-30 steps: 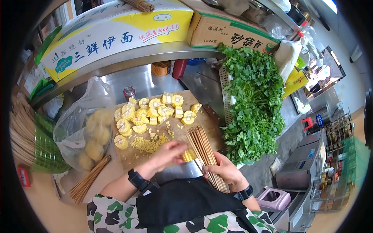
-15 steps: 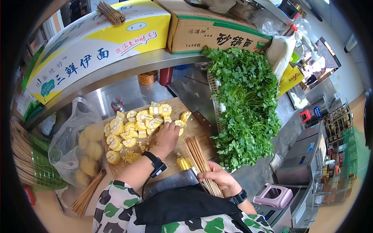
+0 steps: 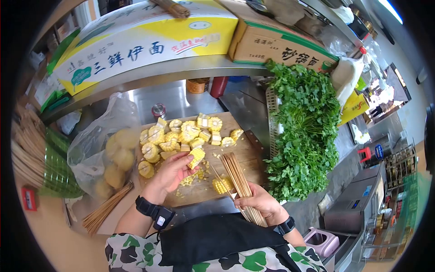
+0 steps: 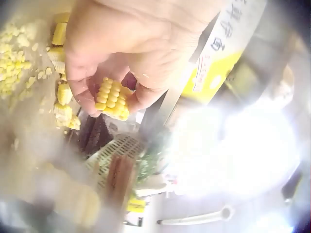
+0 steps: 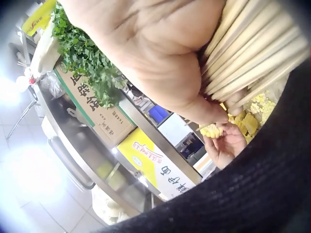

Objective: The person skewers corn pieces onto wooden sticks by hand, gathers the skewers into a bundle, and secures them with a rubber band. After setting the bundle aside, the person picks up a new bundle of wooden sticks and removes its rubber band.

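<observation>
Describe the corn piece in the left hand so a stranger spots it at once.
Find the board left of the greens. Over it, the left hand holds one corn piece. It alone is pinched by that hand; the heap behind lies on the board.

A bare strip of brown wooden cutting board (image 3: 252,167) is left open between bundled tan wooden skewers (image 3: 238,177) and leafy green herbs (image 3: 308,131); the far left is obstructed by piled yellow corn pieces (image 3: 189,131).
</observation>
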{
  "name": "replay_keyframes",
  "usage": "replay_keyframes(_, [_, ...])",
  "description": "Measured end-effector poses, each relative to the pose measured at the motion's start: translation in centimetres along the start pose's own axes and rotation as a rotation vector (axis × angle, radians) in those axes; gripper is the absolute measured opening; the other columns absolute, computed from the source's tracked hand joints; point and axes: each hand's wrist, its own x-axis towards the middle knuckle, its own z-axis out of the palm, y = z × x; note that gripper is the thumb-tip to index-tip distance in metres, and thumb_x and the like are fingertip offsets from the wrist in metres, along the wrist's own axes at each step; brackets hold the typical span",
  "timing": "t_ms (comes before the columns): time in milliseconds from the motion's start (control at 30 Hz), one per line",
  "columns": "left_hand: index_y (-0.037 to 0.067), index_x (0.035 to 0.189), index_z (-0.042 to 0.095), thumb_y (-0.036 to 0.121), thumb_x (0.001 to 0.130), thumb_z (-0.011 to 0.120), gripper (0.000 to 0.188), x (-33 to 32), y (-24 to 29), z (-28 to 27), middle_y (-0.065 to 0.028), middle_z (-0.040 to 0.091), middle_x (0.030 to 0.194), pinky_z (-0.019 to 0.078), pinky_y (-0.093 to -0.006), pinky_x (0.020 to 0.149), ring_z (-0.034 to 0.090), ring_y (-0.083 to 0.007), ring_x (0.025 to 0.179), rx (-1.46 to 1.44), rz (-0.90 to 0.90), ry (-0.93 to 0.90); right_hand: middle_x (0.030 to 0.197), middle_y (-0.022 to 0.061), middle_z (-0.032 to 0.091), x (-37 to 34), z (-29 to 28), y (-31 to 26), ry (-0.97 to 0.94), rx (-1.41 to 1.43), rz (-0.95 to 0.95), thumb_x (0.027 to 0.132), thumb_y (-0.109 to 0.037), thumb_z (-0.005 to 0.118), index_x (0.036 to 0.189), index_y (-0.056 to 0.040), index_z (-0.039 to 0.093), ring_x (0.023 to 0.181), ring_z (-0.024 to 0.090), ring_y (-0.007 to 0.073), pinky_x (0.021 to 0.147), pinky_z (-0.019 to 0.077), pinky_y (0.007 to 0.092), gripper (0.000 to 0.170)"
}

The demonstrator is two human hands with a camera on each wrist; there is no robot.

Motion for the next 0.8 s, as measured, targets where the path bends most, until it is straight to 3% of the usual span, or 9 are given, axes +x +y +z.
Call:
replay_keyframes(433, [0.0, 0.12, 0.053, 0.015, 0.088, 0.06, 0.036, -2.3, -1.2, 0.7, -0.0056, 0.062, 0.102, 0.0492, -0.0221, 0.07, 0.06, -0.013, 0.083, 0.018, 0.035, 0.022, 0.084, 0.0005, 0.059, -1.1, 2.1, 0.1, 0.022, -0.047, 0.051, 0.074, -0.002, 0.069, 0.112, -0.0021, 0.05, 0.073, 0.057, 0.0073, 0.066, 0.0468, 0.0208, 0.043])
replay_keyframes(533, [-0.002, 0.121, 0.052, 0.016, 0.087, 0.063, 0.04, -2.3, -1.2, 0.8, -0.0054, 0.061, 0.102, 0.0481, -0.021, 0.069, 0.059, -0.0117, 0.08, 0.027, 0.046, 0.018, 0.081, 0.0029, 0.057, -1.0, 2.4, 0.4, 0.019, 0.008, 0.011, 0.071, 0.003, 0.072, 0.1, -0.0012, 0.05, 0.069, 0.06, 0.0105, 0.059, 0.0491, 0.0207, 0.037])
replay_keyframes(700, [-0.002, 0.121, 0.053, 0.016, 0.086, 0.064, 0.04, -2.6, -1.1, 1.0, -0.0043, 0.062, 0.099, 0.0472, -0.0216, 0.07, 0.058, -0.0093, 0.08, 0.201, 0.12, -0.014, 0.082, 0.0027, 0.057, -1.4, 2.5, 0.7, 0.045, -0.007, 0.003, 0.071, 0.003, 0.071, 0.098, -0.002, 0.052, 0.071, 0.059, 0.0106, 0.062, 0.0485, 0.0218, 0.034])
replay_keyframes(800, [-0.002, 0.12, 0.054, 0.015, 0.086, 0.064, 0.04, -3.0, -1.6, 1.4, -0.0041, 0.063, 0.098, 0.0467, -0.0213, 0.07, 0.057, -0.008, 0.08, 0.132, 0.128, 0.006, 0.083, 0.0022, 0.057, -1.5, 2.8, 0.8, 0.056, -0.024, 0.011, 0.072, 0.003, 0.071, 0.097, -0.0024, 0.052, 0.073, 0.059, 0.0102, 0.064, 0.0476, 0.0222, 0.032])
